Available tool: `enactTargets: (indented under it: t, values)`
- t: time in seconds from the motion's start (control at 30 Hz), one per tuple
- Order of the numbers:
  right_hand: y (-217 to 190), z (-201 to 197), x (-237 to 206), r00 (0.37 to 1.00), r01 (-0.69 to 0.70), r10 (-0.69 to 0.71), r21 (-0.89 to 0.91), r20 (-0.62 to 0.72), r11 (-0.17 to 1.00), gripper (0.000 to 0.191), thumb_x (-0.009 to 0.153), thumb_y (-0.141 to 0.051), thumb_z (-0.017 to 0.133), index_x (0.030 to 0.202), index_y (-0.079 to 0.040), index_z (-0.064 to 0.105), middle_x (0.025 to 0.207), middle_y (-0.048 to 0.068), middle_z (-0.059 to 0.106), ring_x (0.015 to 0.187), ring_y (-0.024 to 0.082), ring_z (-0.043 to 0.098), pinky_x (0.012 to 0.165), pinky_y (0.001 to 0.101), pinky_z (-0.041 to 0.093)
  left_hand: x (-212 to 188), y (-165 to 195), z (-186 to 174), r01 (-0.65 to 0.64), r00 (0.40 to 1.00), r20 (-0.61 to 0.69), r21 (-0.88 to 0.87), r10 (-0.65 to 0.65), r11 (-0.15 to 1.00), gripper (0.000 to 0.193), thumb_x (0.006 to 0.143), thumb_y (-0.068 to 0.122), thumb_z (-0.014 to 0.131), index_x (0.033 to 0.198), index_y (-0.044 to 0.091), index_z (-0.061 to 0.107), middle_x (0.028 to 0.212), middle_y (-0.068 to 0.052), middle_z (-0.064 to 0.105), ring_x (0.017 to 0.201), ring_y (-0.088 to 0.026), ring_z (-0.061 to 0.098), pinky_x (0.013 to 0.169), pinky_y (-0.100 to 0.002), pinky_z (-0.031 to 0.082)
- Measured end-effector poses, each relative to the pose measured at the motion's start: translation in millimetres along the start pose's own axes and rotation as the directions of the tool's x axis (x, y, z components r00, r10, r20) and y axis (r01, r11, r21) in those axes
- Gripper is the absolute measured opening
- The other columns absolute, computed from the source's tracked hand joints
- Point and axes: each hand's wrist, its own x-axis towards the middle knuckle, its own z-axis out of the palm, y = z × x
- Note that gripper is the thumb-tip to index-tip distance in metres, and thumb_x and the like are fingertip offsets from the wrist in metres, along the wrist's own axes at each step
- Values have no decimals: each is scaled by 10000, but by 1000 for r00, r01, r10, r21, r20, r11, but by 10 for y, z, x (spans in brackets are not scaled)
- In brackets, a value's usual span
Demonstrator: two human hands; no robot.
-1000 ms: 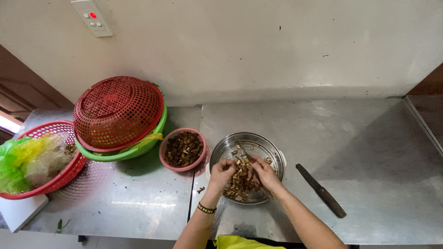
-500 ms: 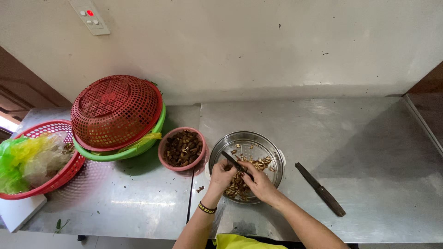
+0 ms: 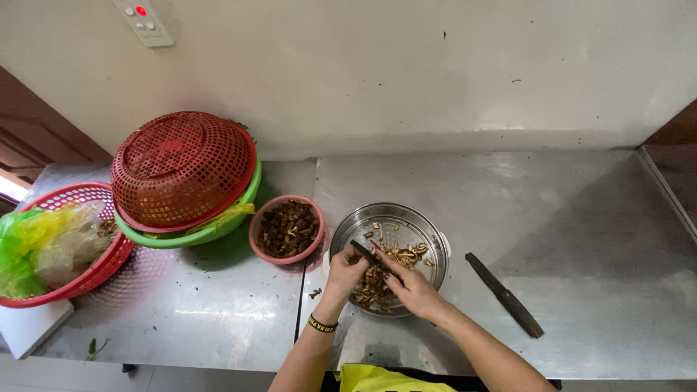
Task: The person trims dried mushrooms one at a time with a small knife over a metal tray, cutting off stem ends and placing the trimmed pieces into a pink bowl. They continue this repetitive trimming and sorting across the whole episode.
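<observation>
Both hands are over the perforated steel bowl [image 3: 392, 254] now, and there's a change from a second ago: back then the two hands were buried together in the heap of pale brown pieces [image 3: 381, 279], and now a small dark knife [image 3: 367, 255] has come up into view between them, its blade angled across the bowl's near-left side. That reads as a shift from sorting through the pile to trimming a single piece, though the piece itself is too small to make out.

The left hand [image 3: 345, 270] is curled closed, fingertips pinched up against the blade, wrist bent inward, a dark band with yellow marks [image 3: 321, 324] around it. The right hand [image 3: 412, 289] is closed too, wrapped around what looks to be the knife's handle end, knuckles up, forearm running in from the lower right. The hands sit just beside each other, almost touching above the heap.

Everything else on the table [image 3: 581, 218] stays put: the pink bowl of dark bits [image 3: 287, 229] just left of the steel bowl, the long dark knife [image 3: 504, 294] lying apart on the right, the upturned red basket [image 3: 181, 170] over a green one [image 3: 218, 229], and the red basket with bags [image 3: 58, 247] at far left.
</observation>
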Motion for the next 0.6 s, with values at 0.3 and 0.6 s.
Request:
enactTargets:
  t: [0.3,0.6]
  values:
    - [110,125,14,821,-555,493,197,287,809,490,1035,-167,531,1522,-181,482,774,61,612,669,112,587,618,296,509,-28,-61,19,-103,995,8,90,102,991,162,873,42,684,984,-59,742,879,-55,749,771,-91,656,694,-246,531]
    - [345,52,27,697,-712,667,364,262,601,512,1047,-200,417,1555,-262,410,742,29,612,510,83,468,447,230,412,-53,-53,-89,74,997,-24,-77,-76,994,178,908,67,646,1035,-17,738,886,-32,746,757,-91,656,687,-236,525]
